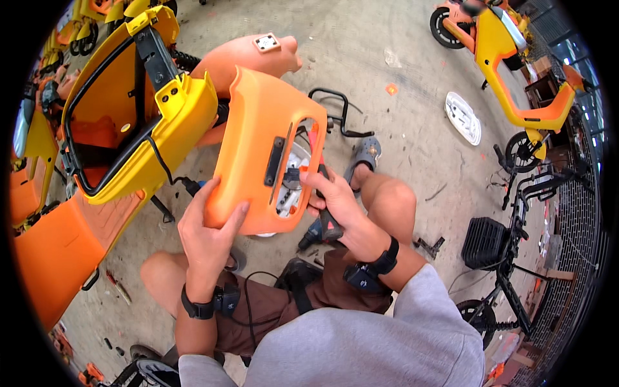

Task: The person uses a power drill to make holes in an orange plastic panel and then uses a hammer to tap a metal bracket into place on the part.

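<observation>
An orange plastic scooter panel (pixel 248 142) with a long slot in it is held up in front of me. My left hand (pixel 209 226) grips its lower left edge, thumb on the face and fingers curled behind. My right hand (pixel 336 197) is closed around a hand tool with a black-and-red handle (pixel 330 222); the tool's working end is partly hidden behind the panel. The right thumb presses near a small black piece (pixel 293 177) in the slot, where white parts show through. A black strip (pixel 275 161) sits in a recess beside the slot.
A partly built yellow scooter body (pixel 187 106) with a dangling black cable (pixel 161 161) stands close on the left. A blue-and-black power tool (pixel 311 235) lies between my legs. Farther right are a white plastic part (pixel 462 118), a yellow-orange scooter (pixel 516 97) and a black frame with a basket (pixel 487 244).
</observation>
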`<move>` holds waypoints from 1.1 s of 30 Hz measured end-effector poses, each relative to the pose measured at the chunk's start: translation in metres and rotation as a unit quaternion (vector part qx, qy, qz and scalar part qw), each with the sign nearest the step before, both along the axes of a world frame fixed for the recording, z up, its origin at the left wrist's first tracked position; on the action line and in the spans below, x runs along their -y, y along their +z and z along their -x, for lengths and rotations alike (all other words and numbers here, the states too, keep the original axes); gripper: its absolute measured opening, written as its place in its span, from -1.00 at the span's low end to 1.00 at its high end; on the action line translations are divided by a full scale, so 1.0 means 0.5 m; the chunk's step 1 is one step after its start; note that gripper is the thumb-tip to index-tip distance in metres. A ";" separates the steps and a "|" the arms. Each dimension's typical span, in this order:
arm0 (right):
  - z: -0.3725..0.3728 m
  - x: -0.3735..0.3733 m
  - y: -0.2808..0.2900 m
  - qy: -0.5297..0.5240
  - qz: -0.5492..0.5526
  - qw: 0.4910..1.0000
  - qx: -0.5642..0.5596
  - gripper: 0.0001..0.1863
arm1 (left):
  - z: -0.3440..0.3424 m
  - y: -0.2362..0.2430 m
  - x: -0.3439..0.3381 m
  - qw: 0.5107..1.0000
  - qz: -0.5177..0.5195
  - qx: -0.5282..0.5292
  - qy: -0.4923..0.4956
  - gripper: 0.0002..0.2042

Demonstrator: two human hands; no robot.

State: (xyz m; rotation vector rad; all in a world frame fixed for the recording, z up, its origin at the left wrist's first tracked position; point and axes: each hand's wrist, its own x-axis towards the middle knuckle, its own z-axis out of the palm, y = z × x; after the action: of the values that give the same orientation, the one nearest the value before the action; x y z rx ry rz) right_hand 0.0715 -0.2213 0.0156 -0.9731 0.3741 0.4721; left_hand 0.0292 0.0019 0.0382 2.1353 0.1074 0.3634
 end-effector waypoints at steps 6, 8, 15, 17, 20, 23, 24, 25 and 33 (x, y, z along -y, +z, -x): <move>0.005 -0.003 -0.001 -0.004 -0.015 1.000 -0.003 -0.66 | 0.003 -0.004 0.000 1.000 0.010 0.002 -0.005 -0.50; 0.005 -0.004 -0.004 -0.005 -0.017 1.000 -0.004 -0.66 | 0.002 -0.001 -0.001 1.000 0.001 0.002 -0.009 -0.49; 0.005 -0.003 -0.001 -0.013 -0.024 1.000 -0.011 -0.64 | 0.002 0.018 0.007 0.998 0.058 -0.030 -0.014 -0.32; 0.002 -0.002 0.001 -0.023 -0.017 1.000 -0.013 -0.64 | -0.001 0.018 0.007 0.997 0.064 -0.027 -0.021 -0.26; 0.001 -0.003 0.002 -0.036 -0.018 0.999 -0.009 -0.65 | -0.002 0.015 0.005 0.999 0.033 -0.016 -0.027 -0.21; 0.003 -0.001 0.004 -0.051 -0.037 0.998 -0.007 -0.66 | -0.006 0.016 0.008 0.986 -0.136 0.097 -0.007 -0.21; 0.003 0.000 0.005 -0.057 -0.046 0.997 -0.007 -0.66 | -0.008 0.018 0.011 0.966 -0.210 0.150 0.003 -0.22; 0.004 0.000 0.006 -0.060 -0.046 0.997 -0.002 -0.67 | -0.007 0.024 0.017 0.949 -0.240 0.203 0.016 -0.26; 0.008 -0.011 0.005 -0.076 -0.035 0.996 0.014 -0.70 | 0.045 -0.028 0.116 0.925 -0.093 0.274 -0.246 -0.53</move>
State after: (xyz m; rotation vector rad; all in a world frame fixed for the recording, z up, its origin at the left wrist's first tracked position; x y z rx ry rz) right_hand 0.0676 -0.2157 0.0182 -0.8749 0.4007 0.3314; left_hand 0.0067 -0.0562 0.0244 2.0723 -0.7986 0.6689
